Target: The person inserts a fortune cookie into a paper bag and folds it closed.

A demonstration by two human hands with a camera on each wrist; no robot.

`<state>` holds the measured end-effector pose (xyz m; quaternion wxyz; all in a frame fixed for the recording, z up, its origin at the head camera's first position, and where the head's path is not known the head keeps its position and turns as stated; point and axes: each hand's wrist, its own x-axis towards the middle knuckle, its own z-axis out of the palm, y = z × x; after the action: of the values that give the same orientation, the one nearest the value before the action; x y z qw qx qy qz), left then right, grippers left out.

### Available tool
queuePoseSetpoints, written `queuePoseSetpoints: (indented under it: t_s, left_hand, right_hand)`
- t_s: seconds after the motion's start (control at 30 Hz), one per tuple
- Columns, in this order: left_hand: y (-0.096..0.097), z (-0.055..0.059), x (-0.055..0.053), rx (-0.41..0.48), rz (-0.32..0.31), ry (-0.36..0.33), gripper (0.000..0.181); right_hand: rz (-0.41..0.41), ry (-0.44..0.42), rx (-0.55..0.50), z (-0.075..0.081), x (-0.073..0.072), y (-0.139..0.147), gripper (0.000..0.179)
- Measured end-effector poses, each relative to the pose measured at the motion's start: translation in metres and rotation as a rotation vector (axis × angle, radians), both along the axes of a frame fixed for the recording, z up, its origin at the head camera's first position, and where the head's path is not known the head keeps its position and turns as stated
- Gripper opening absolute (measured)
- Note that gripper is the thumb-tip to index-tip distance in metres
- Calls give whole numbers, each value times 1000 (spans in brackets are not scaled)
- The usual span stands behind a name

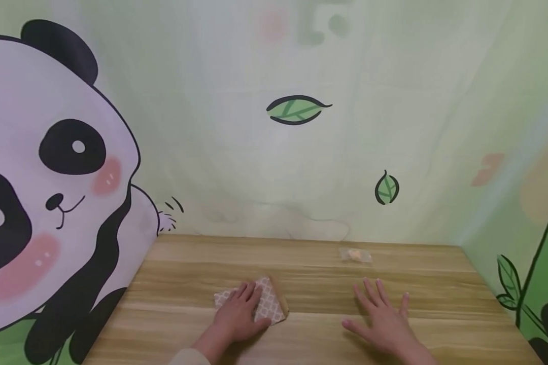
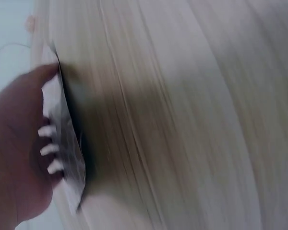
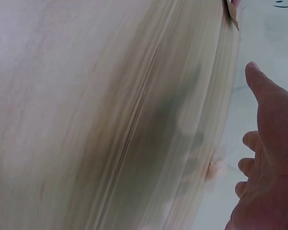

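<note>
A flat paper piece (image 1: 270, 304), tan-grey with a white lattice pattern and a plain brown edge on its right, lies on the wooden table (image 1: 319, 329). My left hand (image 1: 240, 317) rests over it, fingers across its top and thumb stretched to the near edge. In the left wrist view the paper (image 2: 69, 139) shows edge-on beneath the hand (image 2: 19, 158), with a dark shadow under its side. To the right, my right hand (image 1: 385, 322) hovers over the table with its fingers spread, holding nothing; its shadow falls on the wood in the right wrist view.
Toward the back of the table lies a small clear plastic packet (image 1: 356, 255) with something orange inside. Behind the table's far edge hangs a pale green backdrop (image 1: 237, 167) printed with leaves and a large panda (image 1: 73, 203) on the left.
</note>
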<state>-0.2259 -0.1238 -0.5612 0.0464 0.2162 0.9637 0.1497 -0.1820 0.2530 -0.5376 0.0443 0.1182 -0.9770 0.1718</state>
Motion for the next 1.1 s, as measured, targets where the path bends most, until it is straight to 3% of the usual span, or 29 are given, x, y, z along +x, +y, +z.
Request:
queuePoseSetpoints:
  t_s: [0.2, 0.37, 0.57, 0.77, 0.9, 1.1]
  left_hand:
    - [-9, -3, -3, -13, -176, 27, 88]
    - [-13, -4, -5, -26, -257, 62, 88]
    - [-13, -2, -2, -44, -262, 72, 87]
    - [-8, 0, 5, 5, -188, 57, 89]
    - [-6, -7, 12, -9, -152, 85, 92]
    - [-6, -17, 19, -22, -169, 154, 91]
  right_hand:
    - [1, 13, 23, 2, 1, 4, 91]
    - [3, 3, 25, 3, 2, 3, 92]
    - [8, 0, 8, 2, 1, 1, 92]
    - [30, 45, 40, 3, -2, -5, 93]
    - [70, 25, 31, 9, -3, -16, 93]
    - [179, -34, 37, 17, -8, -41, 88]
